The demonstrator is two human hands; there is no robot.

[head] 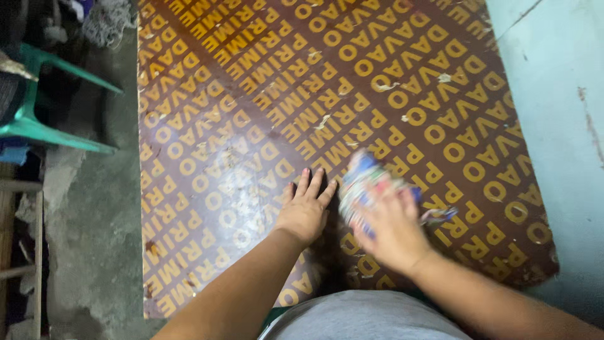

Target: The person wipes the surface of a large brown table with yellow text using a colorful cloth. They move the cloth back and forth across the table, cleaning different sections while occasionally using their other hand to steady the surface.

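Note:
A brown board (264,75) printed with rows of yellow letters lies flat on the floor, scuffed pale near its middle. My left hand (305,211) rests palm down on it with fingers spread. Just to its right, my right hand (390,230) grips a crumpled multicoloured cloth (365,179) and presses it against the board; hand and cloth are motion-blurred. A loose end of the cloth (440,216) sticks out to the right.
Bare concrete floor (94,208) lies left of the board. A green plastic chair (38,101) stands at the far left, above wooden slats (19,271). A pale green painted surface (560,113) borders the board's right side. The board's near right corner (541,267) is chipped.

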